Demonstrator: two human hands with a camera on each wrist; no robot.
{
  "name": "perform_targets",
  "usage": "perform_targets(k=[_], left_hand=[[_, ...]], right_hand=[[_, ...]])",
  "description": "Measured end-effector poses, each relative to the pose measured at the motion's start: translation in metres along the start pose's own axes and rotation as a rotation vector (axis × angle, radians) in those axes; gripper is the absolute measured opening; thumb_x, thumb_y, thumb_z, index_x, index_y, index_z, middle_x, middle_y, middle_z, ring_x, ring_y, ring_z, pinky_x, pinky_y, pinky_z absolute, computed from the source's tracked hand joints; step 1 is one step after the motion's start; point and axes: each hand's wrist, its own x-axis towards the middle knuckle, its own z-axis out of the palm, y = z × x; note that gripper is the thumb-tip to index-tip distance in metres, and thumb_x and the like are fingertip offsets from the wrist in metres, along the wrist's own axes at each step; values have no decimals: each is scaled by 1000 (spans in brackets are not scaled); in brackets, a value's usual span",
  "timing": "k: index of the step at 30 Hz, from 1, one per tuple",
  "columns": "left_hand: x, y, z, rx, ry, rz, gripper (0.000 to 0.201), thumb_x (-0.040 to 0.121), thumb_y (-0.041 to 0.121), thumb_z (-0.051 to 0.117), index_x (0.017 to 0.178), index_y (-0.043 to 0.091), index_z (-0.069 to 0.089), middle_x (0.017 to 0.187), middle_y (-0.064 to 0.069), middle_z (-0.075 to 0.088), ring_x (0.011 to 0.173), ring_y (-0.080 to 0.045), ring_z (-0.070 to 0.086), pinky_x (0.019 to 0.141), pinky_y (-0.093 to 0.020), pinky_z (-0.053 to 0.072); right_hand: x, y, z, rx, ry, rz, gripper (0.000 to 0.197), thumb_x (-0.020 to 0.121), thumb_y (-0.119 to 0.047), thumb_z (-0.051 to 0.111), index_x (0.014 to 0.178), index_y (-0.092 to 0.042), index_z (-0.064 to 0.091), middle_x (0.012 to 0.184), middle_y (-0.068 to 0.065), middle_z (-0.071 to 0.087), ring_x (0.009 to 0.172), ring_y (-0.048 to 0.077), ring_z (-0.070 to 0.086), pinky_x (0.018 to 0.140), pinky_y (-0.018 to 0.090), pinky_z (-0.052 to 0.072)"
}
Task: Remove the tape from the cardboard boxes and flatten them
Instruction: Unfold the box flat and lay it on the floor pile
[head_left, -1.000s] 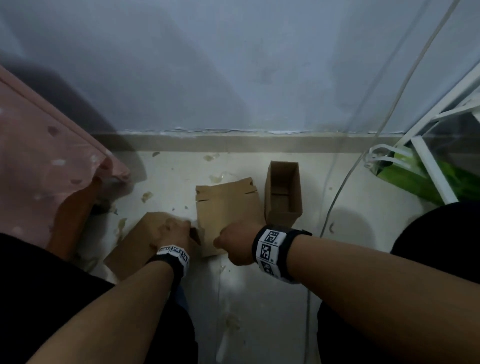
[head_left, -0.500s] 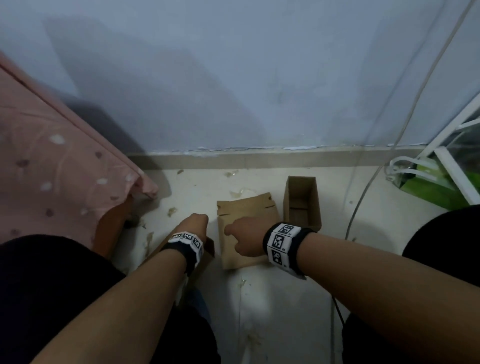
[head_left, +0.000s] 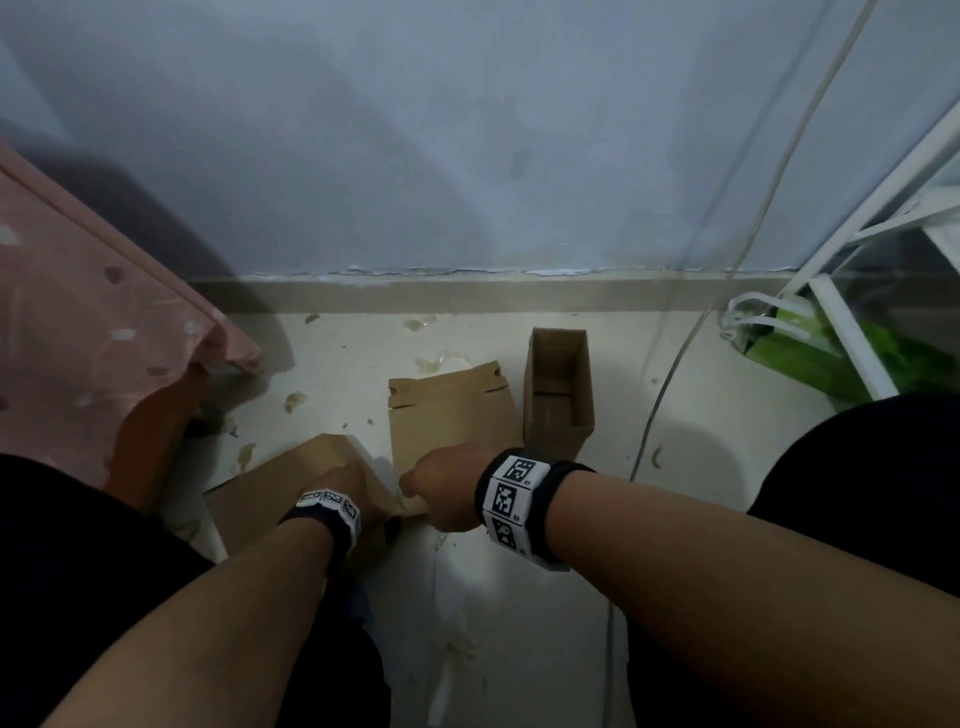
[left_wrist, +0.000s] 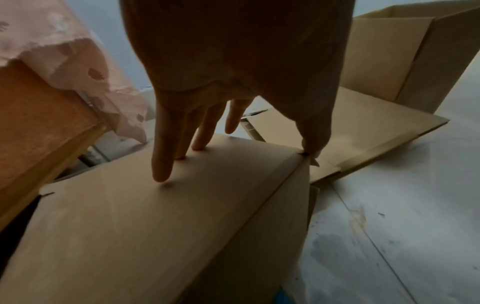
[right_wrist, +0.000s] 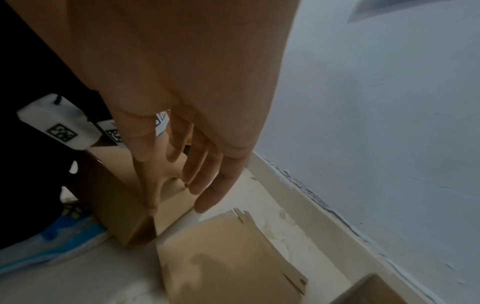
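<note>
The person is wearing a black wristband (head_left: 519, 501) with white blocks bearing black square-code markers on the right wrist, and a like band (head_left: 328, 512) on the left. Both forearms are showing bare. Black trousers (head_left: 857, 467) are covering the legs, and a blue shoe (right_wrist: 59, 244) is showing.

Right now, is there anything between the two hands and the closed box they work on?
Nothing visible. The left hand already rests straight fingers on top of the closed box, and the right hand touches its corner. The flattened box lies beside it.
</note>
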Motion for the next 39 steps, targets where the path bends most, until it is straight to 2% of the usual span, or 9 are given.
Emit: perform_targets(k=[6,9,12,17,19,24,29,34,39], left_hand=[[-49,18,-21,211,12,-91,97,71,70,58,146,15,33,146,-23,41,127,-44,48,99,-55,48],[-36,17,-24,142,96,-64,76,89,56,44,148,9,37,139,-18,54,123,-36,56,102,-46,48],[-29,9,-27,32,129,-67,71,83,61,33,133,14,53,112,-14,67,99,-31,66,89,-41,53],[-50,8,-52,-122,192,-111,38,97,37,51,125,10,50,102,-12,65,97,-32,65,74,-33,47],[-53,3,-57,-153,286,-111,27,99,31,49,114,10,55,87,-10,61,84,-32,64,68,-32,45],[-62,9,-99,-352,512,-140,12,98,21,47,99,12,55,90,-18,66,87,-39,65,70,-37,42],[-101,31,-174,-554,773,48,16,97,27,57,86,14,56,80,-13,66,79,-36,62,71,-39,51],[-153,56,-241,-406,913,335,14,95,25,61,85,16,58,70,-6,60,69,-32,56,59,-33,33],[-176,78,-277,-530,924,559,17,88,28,65,77,19,56,65,-1,61,66,-29,59,62,-40,49]], right_hand=[[6,13,-9,12,8,32,40,100,-22,56,137,-7,56,130,14,62,114,32,63,95,42,55],[11,17,-8,46,24,31,37,100,-22,57,135,-10,58,129,12,63,112,30,63,90,36,55],[17,20,-10,80,-1,60,38,99,-20,56,136,-9,57,131,12,61,114,31,62,94,40,55],[25,23,-12,80,-22,94,38,98,-16,53,135,-8,56,130,13,61,112,31,63,95,43,56],[29,20,-14,82,-4,93,39,97,-16,53,135,-9,56,130,13,61,113,31,63,95,42,56],[34,11,-24,203,108,70,44,95,-19,58,137,-8,48,138,12,53,124,31,55,101,43,49],[43,-1,-44,410,385,123,74,87,-34,67,147,-9,31,143,16,46,121,36,55,97,47,49],[20,14,-78,419,798,140,56,79,-48,66,123,-13,59,136,10,49,130,32,41,104,44,43],[-23,29,-105,826,847,163,32,62,-51,78,65,-26,58,81,-3,60,86,19,59,74,38,49]])
